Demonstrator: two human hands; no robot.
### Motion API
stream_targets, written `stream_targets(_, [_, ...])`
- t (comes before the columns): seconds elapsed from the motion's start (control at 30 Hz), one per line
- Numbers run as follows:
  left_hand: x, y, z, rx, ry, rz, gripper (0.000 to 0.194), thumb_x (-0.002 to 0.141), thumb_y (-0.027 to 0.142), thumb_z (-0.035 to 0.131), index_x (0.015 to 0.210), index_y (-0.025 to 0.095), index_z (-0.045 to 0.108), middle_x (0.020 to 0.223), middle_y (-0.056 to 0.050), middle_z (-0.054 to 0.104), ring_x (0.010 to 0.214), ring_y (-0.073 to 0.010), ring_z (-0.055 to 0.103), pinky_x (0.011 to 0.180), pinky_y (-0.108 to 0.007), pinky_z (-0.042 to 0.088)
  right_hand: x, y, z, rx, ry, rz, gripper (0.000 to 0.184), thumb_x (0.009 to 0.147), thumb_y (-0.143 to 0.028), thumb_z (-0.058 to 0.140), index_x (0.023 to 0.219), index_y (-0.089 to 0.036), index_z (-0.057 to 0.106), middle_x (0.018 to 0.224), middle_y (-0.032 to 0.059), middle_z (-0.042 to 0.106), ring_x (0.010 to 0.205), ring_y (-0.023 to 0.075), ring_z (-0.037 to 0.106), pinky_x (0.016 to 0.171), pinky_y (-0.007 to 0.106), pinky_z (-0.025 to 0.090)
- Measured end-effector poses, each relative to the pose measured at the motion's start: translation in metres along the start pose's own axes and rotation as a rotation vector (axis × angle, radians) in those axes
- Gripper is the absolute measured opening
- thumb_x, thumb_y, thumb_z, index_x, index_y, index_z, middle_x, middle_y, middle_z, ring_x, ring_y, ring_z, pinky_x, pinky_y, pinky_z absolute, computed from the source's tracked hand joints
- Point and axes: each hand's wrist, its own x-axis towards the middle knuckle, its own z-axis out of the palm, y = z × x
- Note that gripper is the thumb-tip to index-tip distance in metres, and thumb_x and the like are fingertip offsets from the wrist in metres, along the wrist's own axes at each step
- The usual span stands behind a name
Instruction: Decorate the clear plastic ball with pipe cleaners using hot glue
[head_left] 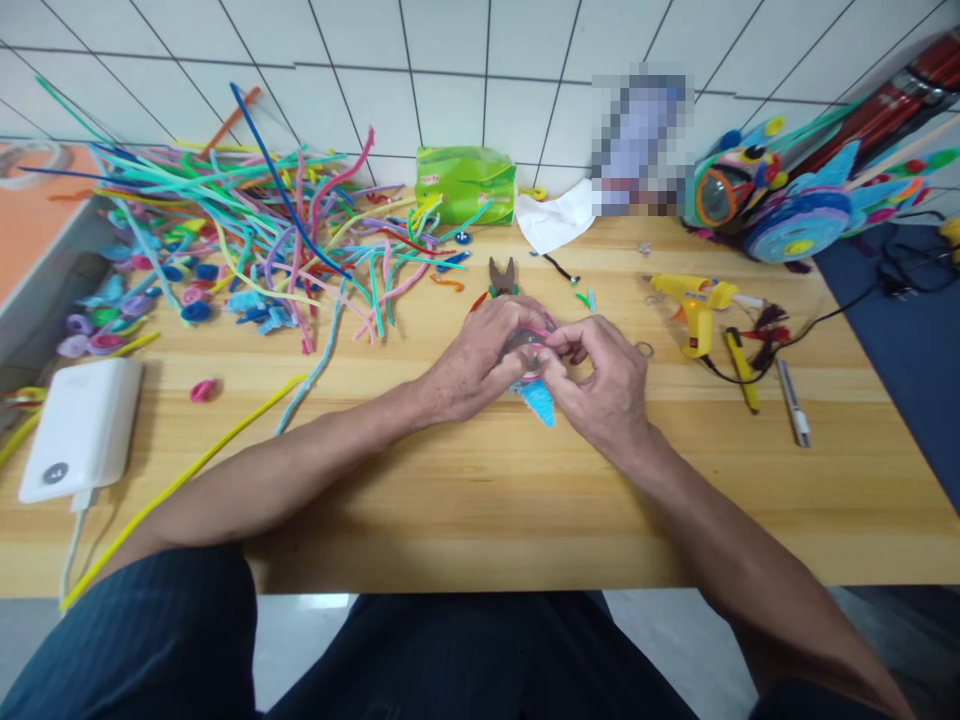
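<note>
Over the middle of the table, my left hand is closed around the side of a small round craft piece, steadying it. A clear, shiny round part shows between my hands, edged with a pink pipe cleaner. From its near side a pointed light-blue fin sticks out toward me. My right hand pinches thumb and fingertips at the pink edge. My fingers cover much of the piece. Just beyond my left hand lie pliers, jaws pointing away, their handles partly hidden.
A heap of colourful pipe cleaners spreads across the back left. A white power bank sits at the left. To the right lie a yellow glue gun, a yellow cutter and a pen. A decorated fish model stands behind them.
</note>
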Motion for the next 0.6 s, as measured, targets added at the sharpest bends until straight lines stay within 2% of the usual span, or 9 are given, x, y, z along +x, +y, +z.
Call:
stream_targets(0.3, [-0.0002, -0.0002, 0.0002, 0.038, -0.003, -0.020, 0.016, 0.114, 0.036, 0.057, 0.124, 0.025, 0.059, 0.134, -0.012, 0.072, 0.133, -0.0249, 0.065, 0.116, -0.048, 0.052, 0.0015, -0.0010, 0.0007, 0.039, -0.006, 0.061, 0.011, 0.092, -0.017, 0.067, 0.088, -0.027, 0.064, 0.081, -0.0010, 0.070, 0.073, 0.0184, 0.064, 0.071, 0.035, 0.054])
stream_targets(0.47, [0.0006, 0.0001, 0.0018, 0.002, 0.035, 0.009, 0.014, 0.110, 0.032, 0.063, 0.121, 0.024, 0.059, 0.128, -0.011, 0.073, 0.126, -0.0238, 0.067, 0.109, -0.044, 0.055, 0.0030, -0.0018, -0.0023, 0.101, -0.039, 0.133, 0.010, 0.092, -0.021, 0.069, 0.086, -0.027, 0.065, 0.080, -0.0011, 0.071, 0.074, 0.0185, 0.065, 0.073, 0.035, 0.054])
stream_targets(0.6, [0.0007, -0.0012, 0.0053, 0.027, 0.067, 0.000, 0.013, 0.107, 0.029, 0.063, 0.119, 0.025, 0.059, 0.126, -0.010, 0.074, 0.123, -0.0244, 0.068, 0.108, -0.046, 0.055, 0.0047, 0.0003, -0.0075, 0.189, -0.094, 0.210, 0.011, 0.096, -0.025, 0.067, 0.085, -0.026, 0.067, 0.083, -0.0001, 0.075, 0.078, 0.0194, 0.067, 0.077, 0.037, 0.056])
